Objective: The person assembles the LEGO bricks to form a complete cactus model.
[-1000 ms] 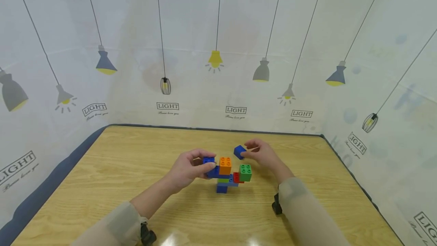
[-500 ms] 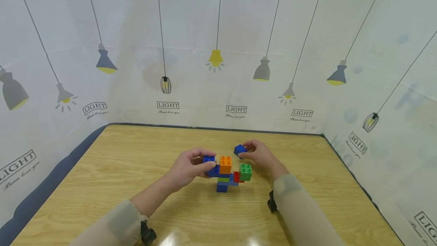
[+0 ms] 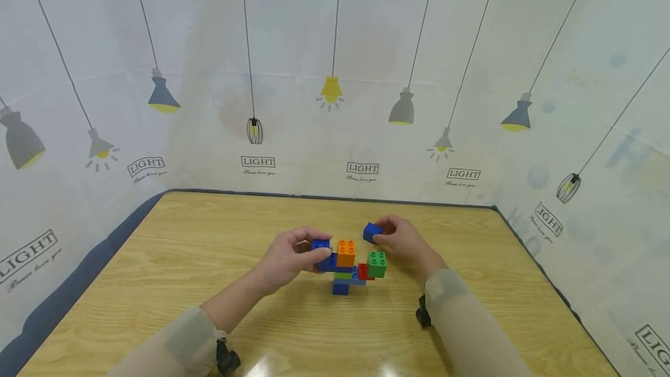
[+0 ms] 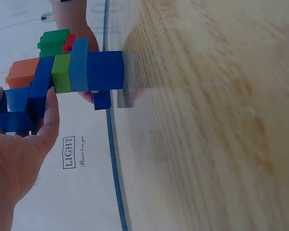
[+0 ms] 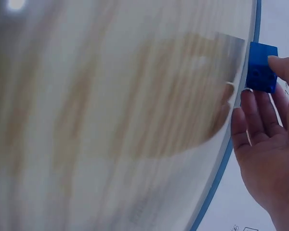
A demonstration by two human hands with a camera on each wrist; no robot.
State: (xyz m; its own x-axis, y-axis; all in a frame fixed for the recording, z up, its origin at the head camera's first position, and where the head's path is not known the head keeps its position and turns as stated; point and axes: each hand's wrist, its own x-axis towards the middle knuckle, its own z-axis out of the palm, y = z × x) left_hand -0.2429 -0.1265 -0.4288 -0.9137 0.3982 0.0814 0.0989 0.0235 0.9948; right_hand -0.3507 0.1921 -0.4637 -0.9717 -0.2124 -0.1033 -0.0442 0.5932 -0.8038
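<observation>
My left hand (image 3: 285, 260) grips a blue brick (image 3: 321, 244) at the upper left end of a built figure of toy bricks. That brick sits on a longer blue brick (image 4: 41, 86), which also bears an orange brick (image 3: 346, 253). Below come a lime green brick (image 4: 61, 73), a light blue one (image 4: 79, 65) and a dark blue base brick (image 3: 340, 290). A red brick (image 3: 363, 271) and a green brick (image 3: 377, 265) stick out to the right. Behind the figure, my right hand (image 3: 405, 241) pinches a separate blue brick (image 5: 262, 66) between thumb and fingers.
The wooden table (image 3: 209, 226) has a dark edge (image 3: 293, 196) at the back. A pale curtain (image 3: 293, 45) printed with lamps surrounds it on three sides. Black wrist mounts (image 3: 227, 358) hang below both sleeves.
My right hand has closed its thumb and fingers on the separate blue brick and shifted it slightly right. The left hand and the built figure have stayed in place.
</observation>
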